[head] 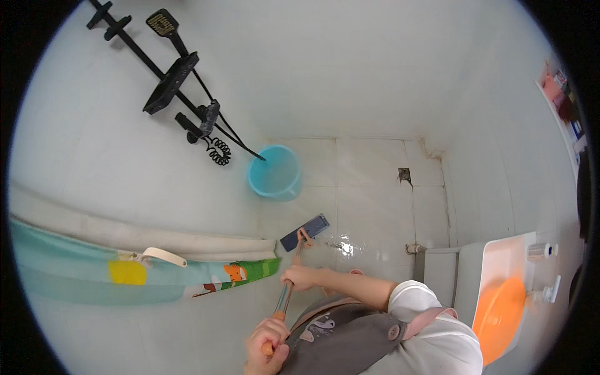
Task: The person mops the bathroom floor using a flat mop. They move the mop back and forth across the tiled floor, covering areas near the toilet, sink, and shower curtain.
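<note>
A flat-head mop (315,225) with a dark blue-grey head lies against the pale tiled floor (370,206). My right hand (300,277) grips its metal handle partway down, above the peach-coloured joint. At the handle's orange upper end, my left hand (268,341) is wrapped round the grip. Wet, shiny tile shows right of the mop head. Beyond the mop, a translucent blue bucket (274,173) stands on the floor near the wall, a black hose reaching its inside. A square floor drain (404,176) with dark debris lies farther right.
A black shower fixture (171,84) runs along the left wall. A patterned bath curtain or cover (206,272) lies over a white edge at left. At right are a white toilet cistern or cabinet (440,272), an orange basin (501,314) and a shelf (558,117) with bottles.
</note>
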Demonstrator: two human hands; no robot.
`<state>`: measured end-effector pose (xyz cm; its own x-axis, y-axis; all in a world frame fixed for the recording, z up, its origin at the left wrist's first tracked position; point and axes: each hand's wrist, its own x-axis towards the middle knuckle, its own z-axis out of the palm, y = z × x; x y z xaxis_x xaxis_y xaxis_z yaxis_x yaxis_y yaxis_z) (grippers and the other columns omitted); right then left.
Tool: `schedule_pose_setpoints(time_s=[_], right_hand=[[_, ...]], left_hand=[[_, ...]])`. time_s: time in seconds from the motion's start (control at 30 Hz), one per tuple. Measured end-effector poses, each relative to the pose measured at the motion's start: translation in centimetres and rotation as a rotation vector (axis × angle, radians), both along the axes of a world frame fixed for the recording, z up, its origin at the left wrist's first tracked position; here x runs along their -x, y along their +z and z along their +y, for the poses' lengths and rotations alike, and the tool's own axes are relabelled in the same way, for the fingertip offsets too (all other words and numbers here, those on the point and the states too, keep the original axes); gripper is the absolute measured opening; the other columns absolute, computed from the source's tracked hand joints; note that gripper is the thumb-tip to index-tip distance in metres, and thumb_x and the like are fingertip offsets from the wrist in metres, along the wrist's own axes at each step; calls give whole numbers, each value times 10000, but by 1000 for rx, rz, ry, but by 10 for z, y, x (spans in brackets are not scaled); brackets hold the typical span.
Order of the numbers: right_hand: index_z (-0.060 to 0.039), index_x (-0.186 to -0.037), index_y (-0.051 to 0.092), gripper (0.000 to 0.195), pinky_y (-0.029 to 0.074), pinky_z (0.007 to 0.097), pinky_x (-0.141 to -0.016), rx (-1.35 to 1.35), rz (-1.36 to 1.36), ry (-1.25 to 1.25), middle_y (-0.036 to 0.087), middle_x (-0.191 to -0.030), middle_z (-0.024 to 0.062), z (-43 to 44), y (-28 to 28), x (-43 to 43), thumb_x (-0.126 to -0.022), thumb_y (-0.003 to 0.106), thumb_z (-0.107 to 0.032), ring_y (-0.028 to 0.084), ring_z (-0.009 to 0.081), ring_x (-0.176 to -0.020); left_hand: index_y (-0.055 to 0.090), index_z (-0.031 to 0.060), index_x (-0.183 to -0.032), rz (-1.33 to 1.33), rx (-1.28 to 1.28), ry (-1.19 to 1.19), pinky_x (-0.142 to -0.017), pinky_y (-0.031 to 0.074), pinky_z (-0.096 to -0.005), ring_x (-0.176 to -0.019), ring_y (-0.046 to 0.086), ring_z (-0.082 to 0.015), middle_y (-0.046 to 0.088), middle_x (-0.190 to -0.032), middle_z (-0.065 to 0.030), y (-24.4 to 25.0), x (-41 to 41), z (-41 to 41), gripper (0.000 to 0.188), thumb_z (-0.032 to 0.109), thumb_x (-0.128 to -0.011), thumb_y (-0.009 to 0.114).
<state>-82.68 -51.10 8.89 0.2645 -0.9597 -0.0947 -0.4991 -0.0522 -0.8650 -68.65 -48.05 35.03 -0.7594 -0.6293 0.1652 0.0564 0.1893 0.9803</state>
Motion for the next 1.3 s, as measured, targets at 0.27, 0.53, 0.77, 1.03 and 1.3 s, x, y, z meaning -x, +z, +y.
schedule_pose_setpoints(time_s=[0.27, 0.53, 0.77, 1.03, 1.3], right_hand=[[-29, -632, 543, 64, 442, 404, -641, 336, -245, -240, 563, -676, 169, -33, -20, -6, -645, 599, -58, 566, 347, -715], [-36, -676, 589, 162, 463, 432, -621, 159, -85, -232, 606, -721, 184, -35, -7, 17, -705, 585, -195, 594, 350, -724], [-66, -739, 606, 131, 461, 443, -630, 176, 9, -344, 611, -737, 157, 33, 24, 61, -751, 558, -187, 593, 347, -749], [-67, -748, 559, 167, 455, 421, -580, 104, 43, -735, 605, -783, 103, 122, 57, 65, -820, 558, -218, 587, 333, -715], [-78, -724, 544, 135, 443, 398, -526, 164, 199, -1130, 591, -724, 65, 179, 65, 68, -788, 592, -187, 575, 281, -576]], left_hand=[[452, 0, -640, -230, 329, 6, -644, 426, -249, -659, 547, -185, 521, -624, -66, -67, 44, -22, 152, -71, -751, 527], [404, -14, -508, -145, 349, 62, -478, 323, -276, -458, 407, -177, 428, -498, -74, -108, 66, -42, 269, -37, -738, 544], [416, -3, -536, 8, 224, -229, -478, 330, -294, -457, 414, -215, 424, -515, -79, -75, 98, -16, 248, -4, -726, 575], [402, 39, -533, -44, 239, -814, -534, 335, -351, -526, 425, -248, 398, -514, -74, -53, 120, 11, 293, 73, -745, 602], [407, 36, -568, -4, 119, -1161, -587, 350, -347, -585, 433, -249, 409, -555, -66, -49, 152, 31, 241, 70, -712, 598]])
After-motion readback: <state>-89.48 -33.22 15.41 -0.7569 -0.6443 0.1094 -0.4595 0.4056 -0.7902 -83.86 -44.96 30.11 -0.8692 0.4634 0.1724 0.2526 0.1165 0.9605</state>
